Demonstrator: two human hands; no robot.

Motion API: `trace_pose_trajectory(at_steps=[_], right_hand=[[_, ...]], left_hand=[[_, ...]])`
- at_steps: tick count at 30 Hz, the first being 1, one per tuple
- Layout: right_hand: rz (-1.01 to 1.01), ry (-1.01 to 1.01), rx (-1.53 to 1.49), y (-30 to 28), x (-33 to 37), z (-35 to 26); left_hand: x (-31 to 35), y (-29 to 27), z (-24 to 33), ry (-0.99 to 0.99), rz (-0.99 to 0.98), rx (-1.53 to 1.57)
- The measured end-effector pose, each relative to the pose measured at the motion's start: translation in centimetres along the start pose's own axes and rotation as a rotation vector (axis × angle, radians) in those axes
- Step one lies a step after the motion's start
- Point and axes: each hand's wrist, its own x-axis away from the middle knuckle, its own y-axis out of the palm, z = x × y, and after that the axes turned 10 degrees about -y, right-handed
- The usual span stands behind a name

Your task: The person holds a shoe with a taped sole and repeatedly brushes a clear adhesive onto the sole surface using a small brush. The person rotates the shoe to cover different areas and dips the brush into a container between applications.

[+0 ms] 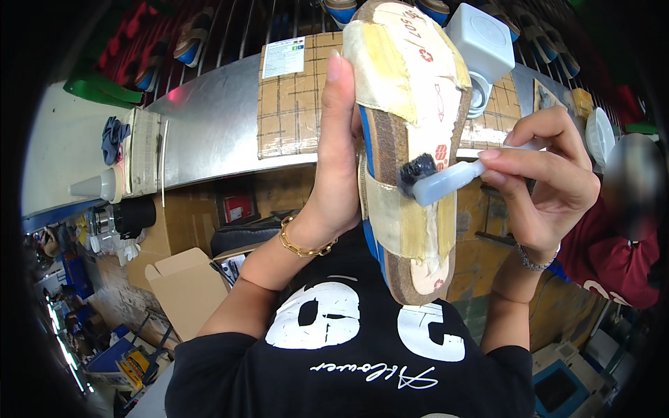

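My left hand (338,150) grips the side of an unfinished sandal (411,125), its thumb along the edge. The sandal stands nearly upright with its underside facing me. Pale, yellowed strap ends are folded over a brown board with a white centre, and blue shows along the left side. Between the thumb and fingers of my right hand (547,174) is a brush (449,182) with a whitish plastic handle. Its dark bristles touch the middle of the underside, between the two strap bands. My left fingers are mostly hidden behind the sandal.
Behind the sandal, a taped cardboard piece (289,104) lies on a metal bench (216,97). A white plastic container (482,45) stands beyond it. More sandals (195,38) sit on the bars at the back. Another person in a maroon shirt (606,254) is at the right.
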Motion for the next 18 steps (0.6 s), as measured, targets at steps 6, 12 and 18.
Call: trace_pose_trajectory(at_steps=[6,12,18], right_hand=[[-0.064,0.062,-0.045,-0.4,-0.7,-0.5],[-0.062,0.107,-0.024,-0.1,-0.5,-1.5],[-0.059,0.061,-0.076,0.2,0.2,-1.9]], left_hand=[[0.0,-0.3,-0.1,0.028,0.033,0.054],[-0.2,-1.5,-0.2,0.052,-0.079,0.352],[-0.6,-2.5,-0.3,0.108,-0.168,0.427]])
